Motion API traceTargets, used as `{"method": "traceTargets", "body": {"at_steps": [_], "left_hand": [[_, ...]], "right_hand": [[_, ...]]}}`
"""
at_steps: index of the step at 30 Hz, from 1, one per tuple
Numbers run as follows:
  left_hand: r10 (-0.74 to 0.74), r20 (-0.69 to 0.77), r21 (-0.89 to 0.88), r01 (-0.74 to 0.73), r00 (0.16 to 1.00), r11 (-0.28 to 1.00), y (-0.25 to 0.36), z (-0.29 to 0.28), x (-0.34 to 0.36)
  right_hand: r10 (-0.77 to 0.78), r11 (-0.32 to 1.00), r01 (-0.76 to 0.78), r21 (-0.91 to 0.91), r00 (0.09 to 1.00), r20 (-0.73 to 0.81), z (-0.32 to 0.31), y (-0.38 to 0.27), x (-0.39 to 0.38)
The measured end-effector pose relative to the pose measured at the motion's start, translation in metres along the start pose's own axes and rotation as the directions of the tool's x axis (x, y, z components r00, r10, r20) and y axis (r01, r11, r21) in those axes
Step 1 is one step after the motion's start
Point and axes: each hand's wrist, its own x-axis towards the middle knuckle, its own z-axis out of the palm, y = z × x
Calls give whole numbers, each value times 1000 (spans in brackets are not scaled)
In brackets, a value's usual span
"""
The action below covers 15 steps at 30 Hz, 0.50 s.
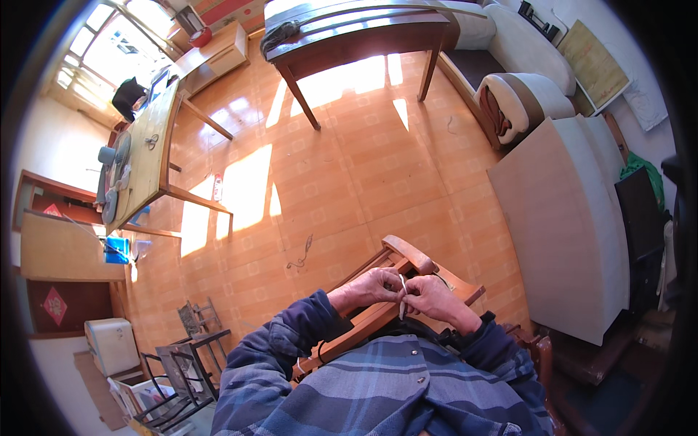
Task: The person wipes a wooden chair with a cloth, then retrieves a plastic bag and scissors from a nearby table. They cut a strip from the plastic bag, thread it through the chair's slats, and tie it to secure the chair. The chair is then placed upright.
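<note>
Close in front of me is a brown wooden chair or frame (408, 253) with a curved top piece and a long slanting rail (356, 333). Above it my left hand (369, 286) pinches a thin white strip (402, 310), perhaps a cord or tie. My right hand (435, 298) is closed on the same strip from the other side, fingertips nearly meeting the left ones. One end of the strip hangs below the fingers. Whether it is looped around the wood is hidden by my hands. Another bit of white tie (299, 365) shows lower on the frame by my left forearm.
A loose dark cord (302, 253) lies on the tiled floor ahead. Wooden tables stand at the left (156, 156) and far side (356, 35). To the right are a large pale panel (563, 218) and a sofa (534, 51); black-framed chairs (190, 370) stand lower left.
</note>
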Motion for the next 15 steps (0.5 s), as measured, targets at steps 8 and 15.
{"method": "traceTargets", "body": {"at_steps": [8,15], "left_hand": [[15,-33,-66,-17,999,998,-13,11,-1],[-51,20,-163,54,998,985,-22,13,3]], "right_hand": [[-140,976,118,-181,984,-113,2,-2,-4],[-382,693,141,-707,903,-195,16,-2,-6]]}}
